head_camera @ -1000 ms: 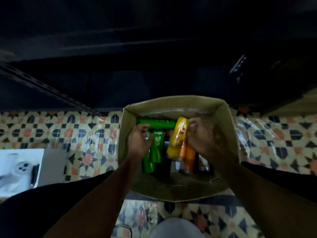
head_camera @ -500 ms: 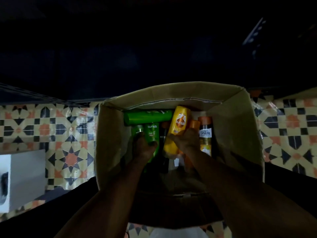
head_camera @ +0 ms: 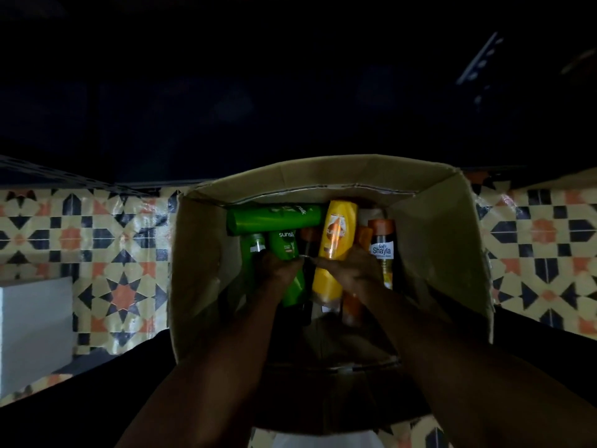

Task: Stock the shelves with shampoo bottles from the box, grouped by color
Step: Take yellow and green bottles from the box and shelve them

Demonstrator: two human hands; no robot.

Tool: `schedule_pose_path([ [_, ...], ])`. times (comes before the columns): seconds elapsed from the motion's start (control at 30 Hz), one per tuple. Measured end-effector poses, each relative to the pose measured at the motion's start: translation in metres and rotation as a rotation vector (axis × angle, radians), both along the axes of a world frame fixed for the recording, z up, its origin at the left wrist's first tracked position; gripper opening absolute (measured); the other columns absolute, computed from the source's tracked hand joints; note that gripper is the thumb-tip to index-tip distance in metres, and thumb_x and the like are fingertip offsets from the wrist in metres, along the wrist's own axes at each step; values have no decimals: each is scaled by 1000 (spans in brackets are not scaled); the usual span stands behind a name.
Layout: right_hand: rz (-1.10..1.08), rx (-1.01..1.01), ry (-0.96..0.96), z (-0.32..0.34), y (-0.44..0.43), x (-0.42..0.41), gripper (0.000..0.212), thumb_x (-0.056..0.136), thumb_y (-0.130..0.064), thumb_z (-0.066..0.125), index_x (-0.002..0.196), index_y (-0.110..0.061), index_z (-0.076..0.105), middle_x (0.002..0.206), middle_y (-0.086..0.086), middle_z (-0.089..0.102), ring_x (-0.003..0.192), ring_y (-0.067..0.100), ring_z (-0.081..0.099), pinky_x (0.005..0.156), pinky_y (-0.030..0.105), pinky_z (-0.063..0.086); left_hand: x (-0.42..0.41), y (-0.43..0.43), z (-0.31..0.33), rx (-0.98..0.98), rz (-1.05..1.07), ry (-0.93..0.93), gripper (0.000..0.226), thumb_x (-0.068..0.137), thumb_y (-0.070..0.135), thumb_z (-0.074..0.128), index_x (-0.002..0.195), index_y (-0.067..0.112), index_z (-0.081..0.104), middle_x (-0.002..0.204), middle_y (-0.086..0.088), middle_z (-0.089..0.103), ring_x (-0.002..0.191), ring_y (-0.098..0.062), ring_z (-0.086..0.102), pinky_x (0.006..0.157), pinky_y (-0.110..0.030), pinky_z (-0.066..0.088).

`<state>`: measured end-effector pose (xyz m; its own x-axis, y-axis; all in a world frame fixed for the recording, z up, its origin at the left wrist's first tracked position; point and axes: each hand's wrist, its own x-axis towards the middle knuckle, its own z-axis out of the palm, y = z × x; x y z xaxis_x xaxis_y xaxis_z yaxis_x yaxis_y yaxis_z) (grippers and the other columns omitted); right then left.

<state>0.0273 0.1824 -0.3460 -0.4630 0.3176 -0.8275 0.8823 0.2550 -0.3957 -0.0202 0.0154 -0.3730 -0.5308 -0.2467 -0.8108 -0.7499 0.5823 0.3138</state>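
Left hand (head_camera: pixel 278 270) is wrapped on an upright green bottle (head_camera: pixel 287 245) and right hand (head_camera: pixel 353 270) on the yellow bottle (head_camera: pixel 337 234), fingertips nearly meeting. Compared with a second ago, both hands sit lower in the box (head_camera: pixel 200 270). Neither bottle has been lifted out, so stocking looks barely begun.

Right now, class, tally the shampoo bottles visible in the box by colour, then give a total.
Green bottles: 3
Yellow bottle: 1
Orange bottle: 1
Dark bottles with orange caps: 2
Total visible: 7; others may lie hidden underneath.
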Motion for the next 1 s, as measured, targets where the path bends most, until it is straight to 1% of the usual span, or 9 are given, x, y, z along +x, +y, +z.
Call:
schedule_pose_path([
  [0.1, -73, -122, 6, 23, 14, 1, 66, 81, -53, 79, 134, -17, 60, 127, 9, 66, 112, 33, 65, 88, 34, 50, 6, -3, 11, 113, 48, -104, 65, 78, 38, 88, 132, 10, 62, 128, -13, 67, 117, -34, 65, 101, -48, 54],
  [0.23, -166, -200, -19, 55, 28, 13, 57, 78, -52, 82, 123, -19, 69, 115, 8, 72, 99, 29, 69, 92, 44, 57, 12, -16, 53, 254, 80, -179, 59, 77, 34, 89, 125, 9, 65, 114, -11, 72, 104, -32, 70, 98, -51, 56],
  [0.33, -172, -226, 35, 97, 34, 23, 52, 69, -54, 87, 110, -24, 73, 110, 4, 75, 97, 26, 71, 94, 47, 57, 25, -22, 98, 305, 103, -170, 38, 86, 19, 82, 116, 2, 66, 93, -10, 69, 83, -27, 67, 81, -43, 59],
  [0.4, -168, -226, 83, 119, 41, 25, 52, 62, -56, 88, 101, -25, 73, 105, 5, 75, 93, 26, 72, 90, 48, 59, 37, -26, 123, 336, 71, -150, 44, 83, 23, 85, 119, 6, 67, 94, -9, 71, 89, -29, 69, 84, -44, 59],
  [0.53, -86, -269, 202, 192, 49, 31, 61, 60, -54, 88, 111, -23, 72, 103, 6, 77, 91, 28, 74, 87, 48, 60, 50, -28, 189, 420, -69, -44, 58, 79, 32, 87, 129, 14, 63, 114, -8, 73, 101, -27, 71, 86, -39, 60],
  [0.6, -44, -234, 288, 227, 53, 35, 45, 74, -45, 86, 110, -22, 72, 103, 4, 76, 91, 25, 73, 82, 40, 59, 48, -26, 218, 455, -154, 27, 57, 82, 33, 85, 131, 20, 59, 114, -3, 73, 100, -22, 71, 83, -35, 59],
  [0.7, 33, -192, 411, 268, 60, 39, 32, 78, -47, 83, 102, -28, 75, 92, -3, 78, 85, 20, 75, 80, 40, 60, 42, -23, 263, 550, -219, 129, 72, 69, 44, 90, 132, 24, 59, 112, -1, 77, 101, -24, 74, 94, -49, 59],
  [0.8, 76, -175, 598, 318, 63, 36, 29, 81, -44, 83, 103, -29, 72, 88, -4, 78, 79, 15, 76, 74, 38, 60, 31, -20, 309, 620, -260, 230, 72, 70, 46, 90, 132, 31, 58, 114, 0, 77, 102, -22, 75, 94, -48, 59],
  [1.0, -48, -210, 981, 399, 64, 4, 45, 75, -53, 77, 112, -28, 70, 103, 1, 77, 96, 23, 73, 89, 52, 58, 0, -19, 384, 741, -261, 562, 68, 68, 40, 89, 128, 24, 62, 116, -6, 75, 108, -28, 72, 94, -52, 59],
])
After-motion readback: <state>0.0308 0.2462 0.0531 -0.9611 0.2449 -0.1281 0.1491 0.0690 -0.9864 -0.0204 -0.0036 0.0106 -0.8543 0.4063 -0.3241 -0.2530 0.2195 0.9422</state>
